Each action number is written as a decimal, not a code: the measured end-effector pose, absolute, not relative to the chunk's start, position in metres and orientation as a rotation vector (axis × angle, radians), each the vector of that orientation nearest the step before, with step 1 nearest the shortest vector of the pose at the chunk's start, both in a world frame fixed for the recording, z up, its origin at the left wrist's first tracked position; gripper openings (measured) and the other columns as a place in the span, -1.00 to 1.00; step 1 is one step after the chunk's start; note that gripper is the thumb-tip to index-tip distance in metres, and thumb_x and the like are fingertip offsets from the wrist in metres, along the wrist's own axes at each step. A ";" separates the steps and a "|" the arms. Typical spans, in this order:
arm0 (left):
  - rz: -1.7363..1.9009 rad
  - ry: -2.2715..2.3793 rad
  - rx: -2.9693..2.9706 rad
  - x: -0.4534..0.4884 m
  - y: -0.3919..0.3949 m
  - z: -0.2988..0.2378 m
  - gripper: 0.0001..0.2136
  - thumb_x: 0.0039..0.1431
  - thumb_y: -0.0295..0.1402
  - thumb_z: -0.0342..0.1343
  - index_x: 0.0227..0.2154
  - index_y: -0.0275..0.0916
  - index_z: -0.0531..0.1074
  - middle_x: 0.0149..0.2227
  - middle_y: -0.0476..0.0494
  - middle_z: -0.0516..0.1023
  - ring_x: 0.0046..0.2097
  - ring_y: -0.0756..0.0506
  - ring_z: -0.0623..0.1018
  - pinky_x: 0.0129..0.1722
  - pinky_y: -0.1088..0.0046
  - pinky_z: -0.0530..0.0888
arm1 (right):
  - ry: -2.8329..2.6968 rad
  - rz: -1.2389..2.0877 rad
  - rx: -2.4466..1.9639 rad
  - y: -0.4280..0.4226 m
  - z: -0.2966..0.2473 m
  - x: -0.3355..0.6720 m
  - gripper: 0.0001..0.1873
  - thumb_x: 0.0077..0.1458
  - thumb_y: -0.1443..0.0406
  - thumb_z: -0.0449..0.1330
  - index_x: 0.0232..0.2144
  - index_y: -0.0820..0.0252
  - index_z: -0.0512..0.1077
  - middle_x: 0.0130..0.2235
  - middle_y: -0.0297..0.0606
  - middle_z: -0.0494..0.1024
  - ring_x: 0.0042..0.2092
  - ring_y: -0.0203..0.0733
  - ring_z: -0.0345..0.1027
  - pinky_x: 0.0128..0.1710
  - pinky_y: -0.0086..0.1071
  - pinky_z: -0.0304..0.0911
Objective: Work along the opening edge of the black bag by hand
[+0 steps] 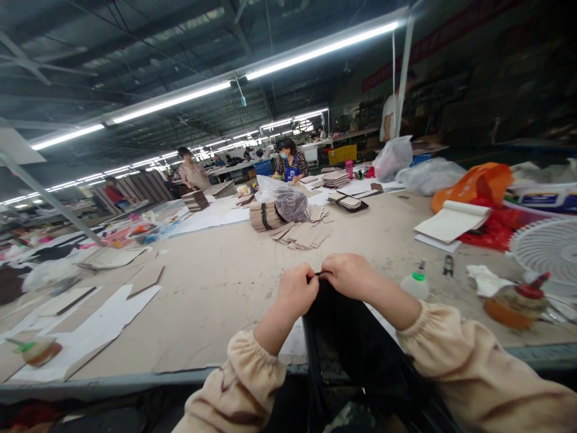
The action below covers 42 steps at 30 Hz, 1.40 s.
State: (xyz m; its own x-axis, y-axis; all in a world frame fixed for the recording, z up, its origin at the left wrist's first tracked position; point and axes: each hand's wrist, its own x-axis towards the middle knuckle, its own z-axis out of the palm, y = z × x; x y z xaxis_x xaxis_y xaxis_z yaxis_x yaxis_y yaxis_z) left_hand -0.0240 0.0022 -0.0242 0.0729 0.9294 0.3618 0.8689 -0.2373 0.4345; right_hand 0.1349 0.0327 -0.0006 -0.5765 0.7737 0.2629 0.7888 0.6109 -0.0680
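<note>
Black fabric (349, 331) is held up at the front edge of the bench (216, 294), its top raised above the surface, its lower part hung down past that edge. Its upper rim is pinched at two points: by the left hand (295, 291), clamped with thumb and fingers on the rim, and by the right hand (349, 275), clamped likewise just beside it. A short dark strip is seen between the two grips; the exact finger contact is partly hidden.

Step in hand is judged to be the working of this rim between the fingertips; whether it is being folded, pressed or straightened cannot be told. For the next move, the rim would need to be kept taut and level, with one grip shifted along it only while the other is kept firm.

To the right, near the front edge, a green-capped bottle (415, 284) and a red-capped bottle (516, 304) are noted. Toward the far edge, a stack of brown pieces (262, 217) is set behind loose brown pieces (303, 236)
</note>
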 end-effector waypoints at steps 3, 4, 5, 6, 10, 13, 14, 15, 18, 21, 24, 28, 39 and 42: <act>0.903 1.866 2.203 -0.025 0.003 -0.025 -0.92 0.03 -0.42 0.04 -0.48 -0.21 0.43 -0.46 0.02 0.50 -0.37 -0.02 0.45 -0.34 0.49 0.29 | -2.578 -0.113 -1.261 0.030 0.001 0.132 -0.80 0.15 0.26 0.10 -0.46 0.19 0.45 -0.35 -0.26 0.47 -0.28 -0.17 0.33 -0.38 -0.42 0.10; 0.904 1.868 2.203 -0.025 0.003 -0.025 -0.92 0.03 -0.42 0.04 -0.48 -0.21 0.43 -0.45 0.02 0.50 -0.37 -0.02 0.45 -0.34 0.49 0.29 | -2.578 -0.116 -1.261 0.030 0.001 0.131 -0.80 0.15 0.27 0.10 -0.46 0.20 0.44 -0.35 -0.24 0.46 -0.27 -0.17 0.33 -0.37 -0.41 0.10; 0.901 1.874 2.205 -0.025 0.003 -0.025 -0.92 0.03 -0.42 0.04 -0.48 -0.20 0.43 -0.45 0.01 0.50 -0.37 -0.02 0.45 -0.34 0.49 0.29 | -2.576 -0.117 -1.265 0.030 0.001 0.131 -0.79 0.15 0.27 0.09 -0.46 0.21 0.44 -0.34 -0.23 0.46 -0.27 -0.16 0.33 -0.36 -0.41 0.11; 0.897 1.884 2.205 -0.024 0.003 -0.024 -0.92 0.03 -0.42 0.04 -0.48 -0.20 0.43 -0.46 0.01 0.50 -0.37 -0.03 0.45 -0.34 0.49 0.29 | -2.573 -0.112 -1.270 0.030 0.001 0.131 -0.79 0.16 0.27 0.08 -0.45 0.21 0.45 -0.34 -0.22 0.46 -0.26 -0.15 0.33 -0.36 -0.41 0.11; 0.885 1.892 2.215 -0.023 0.001 -0.024 -0.93 0.03 -0.42 0.05 -0.47 -0.20 0.43 -0.46 0.01 0.49 -0.38 -0.03 0.44 -0.36 0.49 0.29 | -2.591 -0.037 -1.269 0.032 -0.002 0.140 -0.74 0.19 0.19 0.07 -0.42 0.16 0.48 -0.34 -0.27 0.48 -0.27 -0.19 0.34 -0.35 -0.43 0.14; 0.884 1.890 2.204 -0.023 0.001 -0.023 -0.94 0.03 -0.39 0.06 -0.47 -0.21 0.43 -0.47 0.00 0.48 -0.39 -0.03 0.44 -0.38 0.49 0.27 | -2.563 0.196 -1.220 0.033 -0.005 0.151 -0.70 0.13 0.09 0.14 -0.17 0.10 0.47 -0.28 -0.32 0.51 -0.25 -0.22 0.36 -0.31 -0.47 0.17; 0.885 1.894 2.193 -0.023 0.001 -0.022 -0.94 0.03 -0.39 0.07 -0.47 -0.21 0.43 -0.47 0.00 0.48 -0.39 -0.03 0.44 -0.38 0.49 0.27 | -2.524 0.280 -1.222 0.032 -0.006 0.155 -0.63 0.10 0.08 0.17 -0.09 0.12 0.44 -0.25 -0.31 0.51 -0.24 -0.22 0.36 -0.30 -0.47 0.18; 0.888 1.895 2.183 -0.023 0.002 -0.022 -0.93 0.04 -0.38 0.07 -0.47 -0.21 0.43 -0.47 0.00 0.48 -0.39 -0.02 0.44 -0.38 0.49 0.27 | -2.484 0.345 -1.235 0.032 -0.007 0.157 -0.59 0.08 0.08 0.18 -0.06 0.13 0.42 -0.25 -0.30 0.52 -0.24 -0.21 0.36 -0.30 -0.46 0.18; 0.902 1.897 2.150 -0.023 0.004 -0.022 -0.93 0.03 -0.38 0.07 -0.48 -0.21 0.43 -0.47 0.01 0.48 -0.38 -0.02 0.44 -0.37 0.49 0.27 | -2.466 0.360 -1.308 0.030 -0.007 0.158 -0.76 0.12 0.15 0.13 -0.27 0.12 0.51 -0.36 -0.32 0.52 -0.32 -0.21 0.36 -0.37 -0.44 0.14; 0.947 1.895 2.088 -0.022 0.004 -0.021 -0.94 0.02 -0.39 0.08 -0.50 -0.21 0.43 -0.48 0.03 0.48 -0.39 0.00 0.43 -0.37 0.50 0.28 | -2.470 0.215 -1.379 0.027 -0.006 0.151 -0.76 0.15 0.21 0.09 -0.47 0.12 0.49 -0.43 -0.32 0.51 -0.35 -0.21 0.35 -0.40 -0.42 0.07; 1.008 1.849 1.994 -0.023 -0.001 -0.022 -0.92 0.03 -0.36 0.10 -0.52 -0.21 0.42 -0.48 0.05 0.47 -0.38 0.00 0.44 -0.36 0.50 0.30 | -2.423 0.060 -1.454 0.022 -0.008 0.146 -0.73 0.15 0.23 0.09 -0.56 0.13 0.42 -0.47 -0.35 0.48 -0.37 -0.22 0.33 -0.43 -0.40 0.01; 1.141 1.563 1.834 -0.032 -0.012 -0.027 -0.86 0.07 -0.35 0.09 -0.27 -0.18 0.39 -0.31 0.03 0.51 -0.23 0.00 0.48 -0.18 0.50 0.38 | -2.432 -0.024 -1.497 0.017 -0.012 0.146 -0.71 0.16 0.23 0.09 -0.59 0.13 0.36 -0.51 -0.39 0.43 -0.42 -0.24 0.29 -0.46 -0.38 -0.04; 1.096 1.390 1.789 -0.054 -0.018 -0.039 -0.65 0.00 -0.47 0.05 -0.09 -0.18 0.35 -0.16 -0.01 0.48 -0.12 -0.04 0.46 -0.10 0.48 0.38 | -2.455 0.006 -1.410 0.027 -0.013 0.151 -0.79 0.13 0.19 0.08 -0.51 0.06 0.40 -0.48 -0.43 0.45 -0.43 -0.23 0.29 -0.48 -0.36 0.03; 1.089 1.346 1.712 -0.055 -0.015 -0.042 -0.67 -0.01 -0.53 -0.03 -0.14 -0.21 0.34 -0.27 0.01 0.50 -0.25 0.01 0.47 -0.29 0.57 0.39 | -2.472 0.024 -1.273 0.028 -0.013 0.154 -0.80 0.09 0.20 0.12 -0.20 -0.01 0.43 -0.28 -0.42 0.49 -0.31 -0.20 0.33 -0.37 -0.36 0.15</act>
State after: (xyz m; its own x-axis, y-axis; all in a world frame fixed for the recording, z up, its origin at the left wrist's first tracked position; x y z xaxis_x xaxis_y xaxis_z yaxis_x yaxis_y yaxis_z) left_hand -0.0546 -0.0153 -0.0418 0.1101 0.9747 0.1943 0.3937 -0.2223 0.8920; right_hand 0.1540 0.0284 -0.0126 -0.5300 0.7908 0.3061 0.7846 0.5943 -0.1767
